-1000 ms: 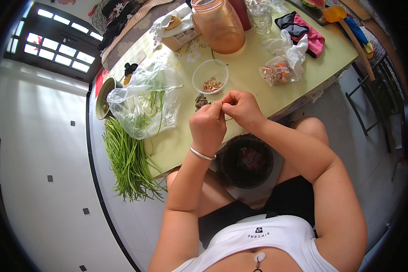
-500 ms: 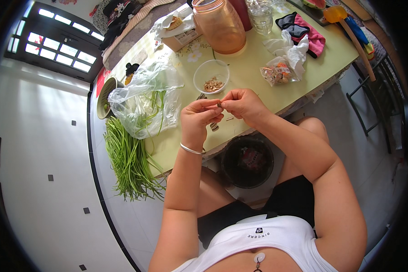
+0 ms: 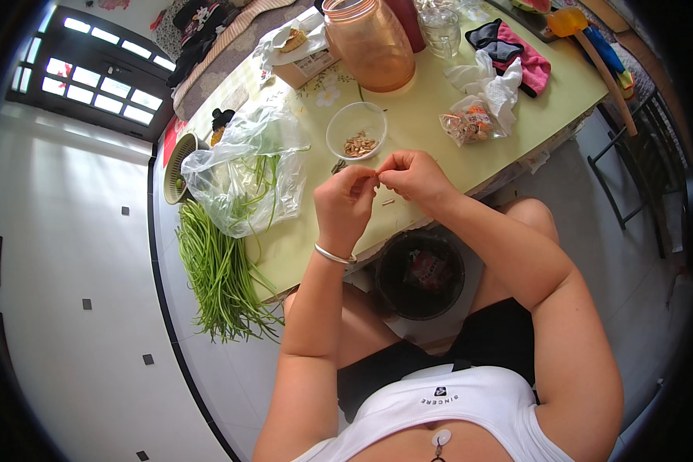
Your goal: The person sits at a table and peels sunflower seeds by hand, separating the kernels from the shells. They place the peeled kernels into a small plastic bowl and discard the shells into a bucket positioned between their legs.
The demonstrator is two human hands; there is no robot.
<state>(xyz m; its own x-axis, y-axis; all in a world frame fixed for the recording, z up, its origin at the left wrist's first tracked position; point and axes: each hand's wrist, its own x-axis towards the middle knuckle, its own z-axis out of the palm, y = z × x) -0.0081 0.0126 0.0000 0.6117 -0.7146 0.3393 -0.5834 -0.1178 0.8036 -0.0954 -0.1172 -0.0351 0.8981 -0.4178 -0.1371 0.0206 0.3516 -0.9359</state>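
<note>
My left hand point(image 3: 348, 202) and my right hand point(image 3: 414, 179) meet over the table's near edge, thumbs and fingers pinched together at the tips. What they pinch is too small and hidden to make out. Just beyond them stands a clear round plastic bowl point(image 3: 384, 127), holding several tan, narrow kernels point(image 3: 359, 146). Between the bowl and my left hand lie a few dark striped seeds or shells point(image 3: 339, 166), partly covered by that hand. A small pale piece point(image 3: 388, 202) rests on the table below my right fingers.
Left on the table point(image 3: 416, 138) are a crumpled clear bag point(image 3: 242, 173) and long green stems point(image 3: 219, 269) overhanging the edge. An orange jar point(image 3: 369, 50) stands behind the bowl; a snack packet point(image 3: 470, 123) lies to the right. A black bin point(image 3: 420, 276) sits between my knees.
My left hand has turned and its fingers have curled in toward the right fingertips. The small dark piece seen between my fingertips is now hidden. My right hand has barely moved.
</note>
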